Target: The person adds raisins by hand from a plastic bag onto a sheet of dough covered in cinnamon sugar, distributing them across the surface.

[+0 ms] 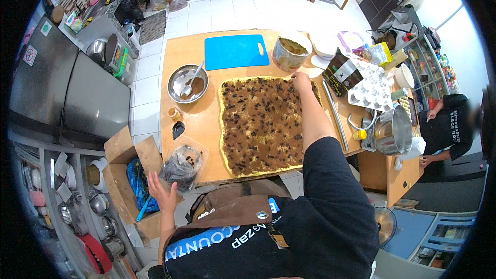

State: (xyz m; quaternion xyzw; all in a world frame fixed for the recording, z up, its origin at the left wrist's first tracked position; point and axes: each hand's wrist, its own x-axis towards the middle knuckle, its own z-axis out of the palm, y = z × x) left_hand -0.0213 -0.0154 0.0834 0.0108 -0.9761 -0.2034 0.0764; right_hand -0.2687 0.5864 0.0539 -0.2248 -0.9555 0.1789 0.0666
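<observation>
Nearest the camera, the left hand (161, 192) hangs with fingers spread wide beside a plastic tub of raisins (182, 165) at the wooden surface's (194, 119) near edge. Across it, the right hand (300, 79) pinches the far edge of the raisin-strewn dough sheet (261, 124).

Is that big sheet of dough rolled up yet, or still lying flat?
Flat. The dough sheet lies spread on the wooden table, its dark topping showing. The right hand touches its far edge.
</observation>
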